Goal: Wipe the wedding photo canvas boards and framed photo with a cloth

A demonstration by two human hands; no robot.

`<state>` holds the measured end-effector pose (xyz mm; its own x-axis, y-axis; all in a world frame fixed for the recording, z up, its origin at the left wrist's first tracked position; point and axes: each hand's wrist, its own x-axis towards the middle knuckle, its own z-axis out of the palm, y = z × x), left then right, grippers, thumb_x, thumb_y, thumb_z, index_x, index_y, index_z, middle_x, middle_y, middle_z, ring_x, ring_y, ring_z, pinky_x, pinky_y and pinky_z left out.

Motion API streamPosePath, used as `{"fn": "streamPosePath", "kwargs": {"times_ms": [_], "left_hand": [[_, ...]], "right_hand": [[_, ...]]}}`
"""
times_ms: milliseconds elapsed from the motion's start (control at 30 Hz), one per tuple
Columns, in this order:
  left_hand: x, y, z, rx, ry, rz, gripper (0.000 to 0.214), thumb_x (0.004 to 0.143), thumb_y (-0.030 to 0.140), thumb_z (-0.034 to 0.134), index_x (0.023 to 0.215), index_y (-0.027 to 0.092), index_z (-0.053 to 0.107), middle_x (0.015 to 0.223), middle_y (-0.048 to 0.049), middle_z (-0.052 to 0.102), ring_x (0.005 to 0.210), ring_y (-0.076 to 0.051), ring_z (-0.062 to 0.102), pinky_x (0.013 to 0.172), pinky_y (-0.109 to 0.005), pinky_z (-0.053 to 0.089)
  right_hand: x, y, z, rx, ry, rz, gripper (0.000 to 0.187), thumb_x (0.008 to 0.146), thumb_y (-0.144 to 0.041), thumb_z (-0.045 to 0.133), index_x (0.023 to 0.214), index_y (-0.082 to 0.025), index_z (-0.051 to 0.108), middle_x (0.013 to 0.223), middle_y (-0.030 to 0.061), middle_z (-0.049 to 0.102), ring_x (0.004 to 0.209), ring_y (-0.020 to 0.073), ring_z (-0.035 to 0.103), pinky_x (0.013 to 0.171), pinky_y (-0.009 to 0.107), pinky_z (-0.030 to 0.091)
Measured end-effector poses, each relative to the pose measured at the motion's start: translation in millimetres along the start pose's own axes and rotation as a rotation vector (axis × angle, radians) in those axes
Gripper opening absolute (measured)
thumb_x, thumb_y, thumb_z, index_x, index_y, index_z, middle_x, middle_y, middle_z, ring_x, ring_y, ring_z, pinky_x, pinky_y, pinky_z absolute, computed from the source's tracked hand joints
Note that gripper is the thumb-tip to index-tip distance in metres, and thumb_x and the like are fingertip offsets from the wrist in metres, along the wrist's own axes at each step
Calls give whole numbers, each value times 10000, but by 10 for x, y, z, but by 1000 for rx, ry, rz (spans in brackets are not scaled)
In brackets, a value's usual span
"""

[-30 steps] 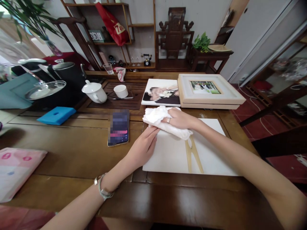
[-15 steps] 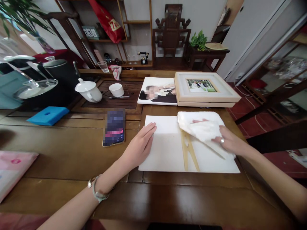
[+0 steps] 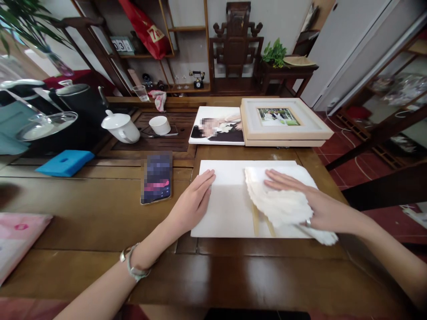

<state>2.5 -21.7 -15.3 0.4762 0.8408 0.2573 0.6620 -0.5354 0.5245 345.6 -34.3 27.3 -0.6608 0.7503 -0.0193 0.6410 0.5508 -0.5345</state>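
Observation:
A white rectangular board [image 3: 227, 204] lies flat on the wooden table in front of me. My left hand [image 3: 196, 198] rests flat on its left edge, fingers stretched out together. On the board's right half, my right hand [image 3: 296, 191] presses a crumpled white cloth [image 3: 280, 204], part of which folds up over the hand between thumb and fingers. One end of the cloth hangs past the board's near right corner. Two legs of a beige V-shaped piece [image 3: 255, 221] show on the board below the cloth; its top is covered.
Behind the board lie a photo panel [image 3: 230, 135] and a stack of light wooden picture frames [image 3: 287, 138]. A phone [image 3: 156, 178] lies left of my left hand. Farther left are a blue block [image 3: 66, 162], a lidded white cup [image 3: 120, 129], a small white bowl [image 3: 159, 126] and a pink-white packet [image 3: 23, 240].
My right hand has moved left and flattened onto the board with the cloth, covering more of the beige piece. The cloth's tail now trails toward the near right corner. My left hand stays put.

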Motion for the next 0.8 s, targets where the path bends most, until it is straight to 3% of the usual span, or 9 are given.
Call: {"fn": "streamPosePath", "kwargs": {"times_ms": [100,200,333,533,633,800], "left_hand": [[-2,-17,1,-22,10,5,430,1009,217,330,1403,125,474,1515,-127,433,1446,-221,335,1213,-455,274],[2,-7,-7,-16,5,-3,431,1011,217,323,1407,133,468,1519,-125,427,1443,-221,340,1206,-465,288],[7,29,-13,3,-6,-13,436,1014,215,312,1415,130,459,1527,-126,415,1443,-225,341,1202,-472,298],[5,44,-10,26,-20,-16,446,1017,206,294,1418,87,450,1533,-142,401,1452,-222,321,1207,-458,289],[5,43,-16,26,-22,-18,444,1019,208,296,1421,93,446,1533,-144,401,1450,-226,324,1204,-470,289],[6,40,-15,3,-9,-11,435,1016,201,310,1426,143,444,1533,-131,406,1445,-229,334,1194,-490,299]], "right_hand": [[251,185,-61,-72,92,-42,683,883,-294,564,1514,-346,309,1632,-15,190,1491,274,141,1205,545,147],[296,217,-58,-128,113,-75,662,895,-233,510,1516,-335,304,1607,-12,278,1488,256,170,1215,548,109],[-22,-44,70,-80,102,-9,736,850,-200,535,1527,-330,277,1616,-1,253,1484,271,190,1198,558,199],[-479,-448,195,-21,-11,3,788,812,-182,562,1527,-351,278,1603,0,281,1467,289,232,1193,541,214],[-386,-335,139,-7,12,-20,759,806,-197,577,1509,-340,329,1595,4,305,1462,292,254,1197,541,209],[58,139,-47,-65,115,-25,663,844,-232,549,1483,-297,383,1579,17,347,1462,274,269,1204,539,195]]}}
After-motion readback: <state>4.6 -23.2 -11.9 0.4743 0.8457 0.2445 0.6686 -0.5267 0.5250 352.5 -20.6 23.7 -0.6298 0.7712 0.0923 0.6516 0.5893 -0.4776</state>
